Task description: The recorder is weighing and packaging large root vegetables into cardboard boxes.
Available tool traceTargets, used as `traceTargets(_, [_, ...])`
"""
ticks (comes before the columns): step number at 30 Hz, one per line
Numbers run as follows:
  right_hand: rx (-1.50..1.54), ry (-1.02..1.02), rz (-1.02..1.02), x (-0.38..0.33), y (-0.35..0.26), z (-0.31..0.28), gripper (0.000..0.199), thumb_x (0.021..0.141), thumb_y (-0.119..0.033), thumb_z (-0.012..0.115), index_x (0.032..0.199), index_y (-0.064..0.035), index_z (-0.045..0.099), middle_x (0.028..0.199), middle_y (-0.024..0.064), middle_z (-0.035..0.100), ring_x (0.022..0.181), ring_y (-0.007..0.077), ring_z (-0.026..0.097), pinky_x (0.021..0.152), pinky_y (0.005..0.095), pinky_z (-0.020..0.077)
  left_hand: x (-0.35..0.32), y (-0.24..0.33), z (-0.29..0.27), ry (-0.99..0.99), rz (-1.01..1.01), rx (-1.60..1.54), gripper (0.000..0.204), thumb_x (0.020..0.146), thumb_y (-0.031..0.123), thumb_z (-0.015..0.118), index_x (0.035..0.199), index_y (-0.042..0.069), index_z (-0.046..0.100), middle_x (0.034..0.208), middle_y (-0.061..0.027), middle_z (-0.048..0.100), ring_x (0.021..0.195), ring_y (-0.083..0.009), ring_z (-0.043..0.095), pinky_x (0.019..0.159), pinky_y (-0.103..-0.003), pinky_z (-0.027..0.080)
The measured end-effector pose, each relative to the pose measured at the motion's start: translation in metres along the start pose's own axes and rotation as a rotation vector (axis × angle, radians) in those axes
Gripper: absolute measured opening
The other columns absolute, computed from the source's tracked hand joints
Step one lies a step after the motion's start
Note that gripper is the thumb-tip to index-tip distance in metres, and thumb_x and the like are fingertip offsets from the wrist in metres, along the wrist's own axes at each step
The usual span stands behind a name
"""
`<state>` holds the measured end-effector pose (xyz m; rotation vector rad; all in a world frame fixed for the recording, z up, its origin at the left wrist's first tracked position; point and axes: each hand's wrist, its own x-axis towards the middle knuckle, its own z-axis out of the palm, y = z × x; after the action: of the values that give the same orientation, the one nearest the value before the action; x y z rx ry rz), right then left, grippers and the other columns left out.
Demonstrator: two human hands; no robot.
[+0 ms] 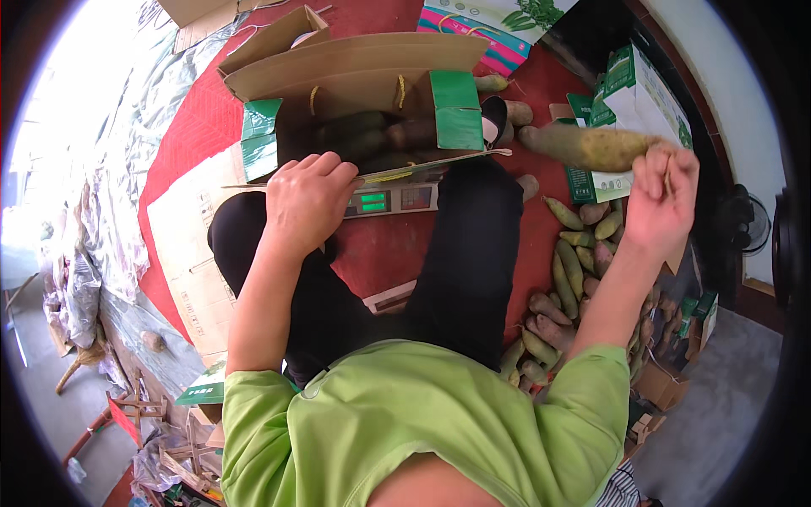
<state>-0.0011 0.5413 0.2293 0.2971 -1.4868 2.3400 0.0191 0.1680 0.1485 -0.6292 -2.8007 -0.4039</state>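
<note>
A shoot [591,145] is gripped in the right hand [661,201] beside the box [363,93], already partly filled, steadied by the left hand's [308,198] curled fingers; a pile [574,253] remains.

I count two bare hands: my left hand [308,198] and my right hand [661,198]. One long green-brown tapered shoot [587,145] is raised; roughly twenty more lie in the heap of similar shoots [568,279], too overlapped to count exactly. One open brown cardboard box with green flaps [355,76], one grey digital scale [393,199].
</note>
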Motion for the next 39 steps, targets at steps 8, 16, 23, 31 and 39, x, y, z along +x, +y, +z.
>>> traceTargets(8, [0.254, -0.322, 0.217, 0.032, 0.045, 0.103, 0.015, 0.087, -0.004, 0.049, 0.099, 0.002, 0.057, 0.071, 0.0029, 0.042, 0.057, 0.0086, 0.031, 0.055, 0.0247, 0.0267, 0.003, 0.001, 0.0, -0.02, -0.01, -0.019, 0.009, 0.078, 0.018, 0.065, 0.082, 0.01, 0.064, 0.073, -0.0026, 0.055, 0.074, -0.0213, 0.059, 0.063, -0.036, 0.045])
traceTargets(16, [-0.261, -0.387, 0.425, 0.016, 0.116, 0.141, 0.014, 0.081, -0.002, 0.051, 0.089, -0.0021, 0.063, 0.073, 0.0013, 0.055, 0.056, 0.0048, 0.041, 0.053, 0.018, 0.0327, 0.004, 0.001, 0.003, 0.026, 0.007, 0.012, 0.008, 0.076, 0.019, 0.065, 0.078, 0.013, 0.062, 0.072, -0.0005, 0.054, 0.073, -0.0187, 0.059, 0.063, -0.034, 0.046])
traceTargets(23, [-0.614, -0.603, 0.324, 0.004, 0.115, 0.11, 0.027, 0.093, -0.022, 0.055, 0.112, -0.0037, 0.059, 0.086, 0.0016, 0.064, 0.075, 0.0076, 0.058, 0.067, 0.0221, 0.0457, 0.006, 0.003, 0.003, -0.015, -0.025, -0.016, 0.008, 0.078, 0.019, 0.065, 0.082, 0.013, 0.063, 0.074, -0.0014, 0.056, 0.075, -0.0206, 0.06, 0.066, -0.035, 0.047])
traceTargets(31, [-0.689, -0.086, 0.415, -0.043, 0.076, -0.057, 0.026, 0.092, -0.022, 0.055, 0.114, -0.0076, 0.06, 0.093, 0.0024, 0.065, 0.077, 0.0074, 0.058, 0.069, 0.0223, 0.0454, 0.009, 0.01, 0.006, -0.027, -0.089, -0.01, 0.011, 0.08, 0.018, 0.066, 0.089, 0.012, 0.065, 0.078, -0.005, 0.058, 0.078, -0.0263, 0.059, 0.067, -0.038, 0.046])
traceTargets(39, [-1.044, 0.248, 0.692, -0.277, 0.167, -0.229, 0.017, 0.085, -0.012, 0.058, 0.097, -0.0026, 0.065, 0.089, 0.0109, 0.068, 0.083, 0.0192, 0.065, 0.074, 0.0302, 0.0506, 0.007, 0.015, 0.011, 0.011, -0.101, -0.003, 0.011, 0.082, 0.017, 0.065, 0.093, 0.013, 0.066, 0.082, -0.003, 0.061, 0.073, -0.0234, 0.062, 0.061, -0.032, 0.047])
